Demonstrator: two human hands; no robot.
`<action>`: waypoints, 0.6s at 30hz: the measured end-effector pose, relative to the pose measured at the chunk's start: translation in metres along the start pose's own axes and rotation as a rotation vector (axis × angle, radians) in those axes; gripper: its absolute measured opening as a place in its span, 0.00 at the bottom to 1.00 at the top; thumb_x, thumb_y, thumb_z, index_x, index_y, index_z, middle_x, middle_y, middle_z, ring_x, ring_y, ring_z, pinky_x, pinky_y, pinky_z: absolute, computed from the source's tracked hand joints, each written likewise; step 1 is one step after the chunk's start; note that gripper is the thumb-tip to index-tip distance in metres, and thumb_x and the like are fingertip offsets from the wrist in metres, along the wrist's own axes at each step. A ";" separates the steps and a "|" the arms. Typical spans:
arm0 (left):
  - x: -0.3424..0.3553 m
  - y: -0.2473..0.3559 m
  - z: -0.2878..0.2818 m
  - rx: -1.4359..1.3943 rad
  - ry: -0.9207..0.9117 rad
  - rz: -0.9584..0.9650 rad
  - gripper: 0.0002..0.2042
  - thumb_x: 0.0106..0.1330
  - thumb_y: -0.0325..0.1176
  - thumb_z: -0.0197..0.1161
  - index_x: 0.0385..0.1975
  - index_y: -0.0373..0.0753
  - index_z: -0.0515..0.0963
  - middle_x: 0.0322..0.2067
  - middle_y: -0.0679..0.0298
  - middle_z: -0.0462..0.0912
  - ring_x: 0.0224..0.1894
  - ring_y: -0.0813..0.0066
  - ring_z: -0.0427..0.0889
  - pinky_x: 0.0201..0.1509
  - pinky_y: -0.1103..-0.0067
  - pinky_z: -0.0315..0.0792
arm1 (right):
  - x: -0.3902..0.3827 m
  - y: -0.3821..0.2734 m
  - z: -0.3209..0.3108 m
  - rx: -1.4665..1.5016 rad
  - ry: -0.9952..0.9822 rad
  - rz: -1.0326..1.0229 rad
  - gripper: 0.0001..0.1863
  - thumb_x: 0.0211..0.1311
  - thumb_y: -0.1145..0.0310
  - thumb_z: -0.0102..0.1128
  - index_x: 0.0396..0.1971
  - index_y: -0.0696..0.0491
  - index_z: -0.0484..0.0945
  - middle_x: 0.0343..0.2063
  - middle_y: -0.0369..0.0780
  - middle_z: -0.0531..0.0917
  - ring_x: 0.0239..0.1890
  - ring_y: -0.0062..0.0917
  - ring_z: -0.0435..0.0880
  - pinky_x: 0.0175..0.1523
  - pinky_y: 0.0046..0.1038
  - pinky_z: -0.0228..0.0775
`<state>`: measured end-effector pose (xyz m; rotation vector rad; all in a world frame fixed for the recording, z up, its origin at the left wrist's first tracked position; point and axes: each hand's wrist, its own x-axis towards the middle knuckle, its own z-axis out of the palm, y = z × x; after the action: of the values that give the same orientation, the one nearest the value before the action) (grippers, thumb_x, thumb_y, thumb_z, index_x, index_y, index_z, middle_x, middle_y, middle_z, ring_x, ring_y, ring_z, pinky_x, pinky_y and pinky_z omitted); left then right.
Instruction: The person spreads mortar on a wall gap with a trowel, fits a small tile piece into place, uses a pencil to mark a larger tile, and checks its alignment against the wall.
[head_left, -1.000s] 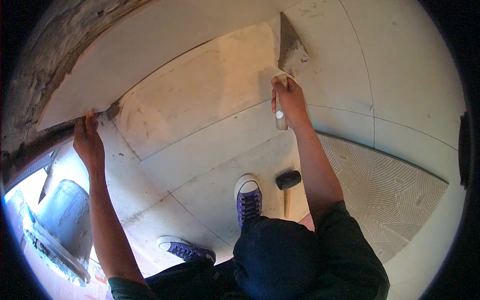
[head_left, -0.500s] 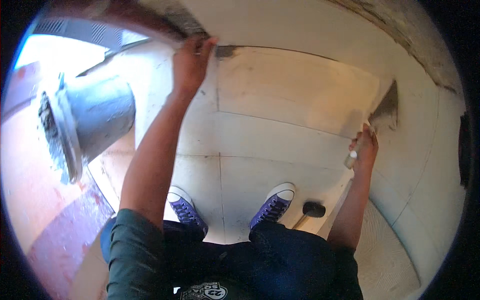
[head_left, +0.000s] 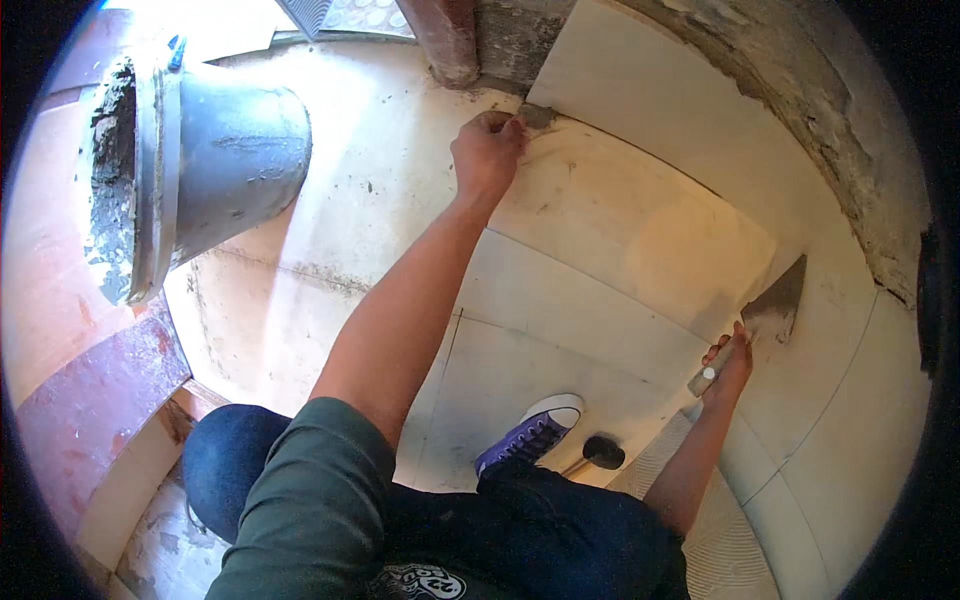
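Observation:
My left hand (head_left: pixel 487 152) grips the near corner of a large pale floor tile (head_left: pixel 640 225), fingers curled under its edge by the wall. My right hand (head_left: pixel 728 362) is closed on the handle of a pointed trowel (head_left: pixel 772 310), whose grey blade rests on the tile's right side near the skirting tile. My purple shoe (head_left: pixel 528 432) stands on the laid tiles between the two arms.
A grey bucket (head_left: pixel 225 160) caked with mortar stands at the left on the pale floor. A black rubber mallet (head_left: pixel 602 452) lies by my shoe. Combed adhesive (head_left: pixel 715 540) covers the floor at lower right. A rough plastered wall (head_left: pixel 830 130) curves along the upper right.
The view has swung left and down, bringing the bucket closer. My left hand stays on the tile corner and my right keeps the trowel at the tile's right side.

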<state>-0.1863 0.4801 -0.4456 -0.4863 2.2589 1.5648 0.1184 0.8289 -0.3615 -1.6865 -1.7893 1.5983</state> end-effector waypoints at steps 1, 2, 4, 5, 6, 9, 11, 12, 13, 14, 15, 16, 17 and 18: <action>0.003 -0.003 0.003 -0.005 0.005 -0.002 0.15 0.71 0.40 0.65 0.41 0.32 0.86 0.29 0.59 0.90 0.32 0.74 0.89 0.39 0.74 0.80 | 0.003 0.002 -0.002 0.011 0.007 0.021 0.20 0.74 0.55 0.58 0.57 0.52 0.75 0.26 0.33 0.75 0.19 0.19 0.73 0.22 0.24 0.68; 0.007 -0.005 0.006 -0.139 0.008 -0.019 0.14 0.71 0.38 0.65 0.41 0.32 0.86 0.29 0.59 0.89 0.32 0.75 0.88 0.38 0.75 0.81 | 0.007 0.004 -0.005 0.022 0.015 0.042 0.20 0.74 0.56 0.58 0.58 0.52 0.75 0.26 0.33 0.76 0.19 0.19 0.74 0.22 0.24 0.67; 0.006 -0.001 0.008 -0.273 0.006 -0.047 0.13 0.71 0.37 0.65 0.41 0.31 0.86 0.28 0.59 0.89 0.31 0.75 0.88 0.37 0.77 0.81 | 0.001 0.005 -0.001 0.042 0.011 0.036 0.20 0.74 0.57 0.57 0.58 0.52 0.75 0.26 0.33 0.76 0.19 0.19 0.73 0.22 0.25 0.67; 0.005 0.001 0.009 -0.244 0.023 -0.080 0.13 0.70 0.36 0.64 0.40 0.31 0.86 0.29 0.59 0.89 0.31 0.75 0.88 0.38 0.78 0.82 | -0.002 0.005 0.002 0.068 0.007 0.029 0.19 0.75 0.57 0.57 0.58 0.52 0.75 0.26 0.33 0.76 0.19 0.19 0.73 0.23 0.25 0.67; 0.004 0.005 0.009 -0.216 0.039 -0.109 0.12 0.70 0.35 0.63 0.39 0.30 0.86 0.29 0.59 0.89 0.31 0.75 0.88 0.38 0.78 0.82 | -0.003 0.004 0.002 0.064 0.008 0.027 0.19 0.75 0.57 0.57 0.58 0.52 0.75 0.26 0.33 0.76 0.19 0.19 0.73 0.23 0.25 0.67; 0.004 0.010 0.015 -0.340 0.058 -0.182 0.11 0.69 0.34 0.63 0.38 0.31 0.87 0.29 0.59 0.89 0.31 0.75 0.88 0.37 0.78 0.81 | -0.007 -0.001 0.002 0.081 0.001 0.032 0.20 0.75 0.58 0.56 0.59 0.52 0.75 0.26 0.33 0.76 0.18 0.18 0.73 0.23 0.25 0.67; 0.005 0.011 0.014 -0.266 0.053 -0.166 0.11 0.68 0.33 0.63 0.37 0.31 0.87 0.29 0.59 0.89 0.31 0.75 0.88 0.37 0.78 0.80 | -0.010 -0.005 0.002 0.004 0.042 0.056 0.18 0.75 0.58 0.55 0.56 0.52 0.75 0.24 0.33 0.76 0.18 0.18 0.73 0.22 0.24 0.66; 0.005 0.011 0.013 -0.189 0.050 -0.149 0.10 0.67 0.33 0.64 0.36 0.32 0.87 0.30 0.59 0.89 0.31 0.74 0.87 0.37 0.78 0.79 | -0.013 -0.007 0.002 0.000 0.048 0.055 0.18 0.75 0.58 0.55 0.56 0.52 0.75 0.24 0.33 0.76 0.18 0.18 0.73 0.22 0.24 0.66; 0.005 0.010 0.012 -0.192 0.044 -0.152 0.10 0.67 0.33 0.64 0.36 0.32 0.87 0.30 0.59 0.89 0.31 0.74 0.87 0.37 0.78 0.79 | -0.017 -0.009 0.001 -0.012 0.009 0.112 0.17 0.75 0.57 0.56 0.54 0.52 0.76 0.23 0.33 0.76 0.17 0.18 0.73 0.21 0.23 0.66; 0.004 0.009 0.011 -0.246 0.043 -0.149 0.10 0.67 0.32 0.64 0.36 0.32 0.87 0.30 0.59 0.90 0.31 0.74 0.87 0.37 0.78 0.78 | -0.022 -0.012 0.000 -0.023 -0.029 0.169 0.16 0.74 0.57 0.56 0.52 0.52 0.76 0.23 0.33 0.75 0.17 0.18 0.73 0.21 0.23 0.66; 0.003 0.008 0.011 -0.300 0.044 -0.146 0.10 0.66 0.32 0.64 0.36 0.32 0.87 0.30 0.59 0.90 0.30 0.74 0.86 0.37 0.77 0.78 | -0.035 -0.018 0.003 -0.027 -0.022 0.167 0.16 0.74 0.57 0.56 0.52 0.52 0.76 0.23 0.33 0.75 0.17 0.18 0.73 0.21 0.23 0.66; 0.005 0.006 0.010 -0.301 0.042 -0.149 0.10 0.66 0.32 0.64 0.36 0.32 0.87 0.30 0.59 0.90 0.30 0.74 0.86 0.37 0.77 0.78 | -0.055 -0.024 0.012 -0.043 -0.052 0.204 0.16 0.74 0.56 0.57 0.50 0.52 0.76 0.22 0.33 0.75 0.17 0.18 0.73 0.21 0.22 0.67; 0.006 0.006 0.012 -0.346 0.041 -0.147 0.09 0.67 0.29 0.63 0.38 0.29 0.85 0.30 0.58 0.89 0.30 0.72 0.88 0.36 0.77 0.80 | -0.071 -0.027 0.018 -0.058 -0.076 0.237 0.15 0.74 0.56 0.57 0.48 0.53 0.76 0.22 0.33 0.75 0.17 0.18 0.73 0.21 0.22 0.67; 0.007 0.005 0.013 -0.390 0.040 -0.143 0.08 0.68 0.25 0.62 0.39 0.26 0.83 0.30 0.56 0.88 0.30 0.71 0.89 0.35 0.77 0.83 | -0.082 -0.023 0.018 -0.059 -0.069 0.235 0.15 0.74 0.56 0.57 0.48 0.53 0.76 0.22 0.33 0.75 0.17 0.18 0.73 0.21 0.22 0.67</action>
<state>-0.1936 0.4933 -0.4485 -0.7689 1.8965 1.9379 0.1180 0.7591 -0.3100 -1.9535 -1.7396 1.7316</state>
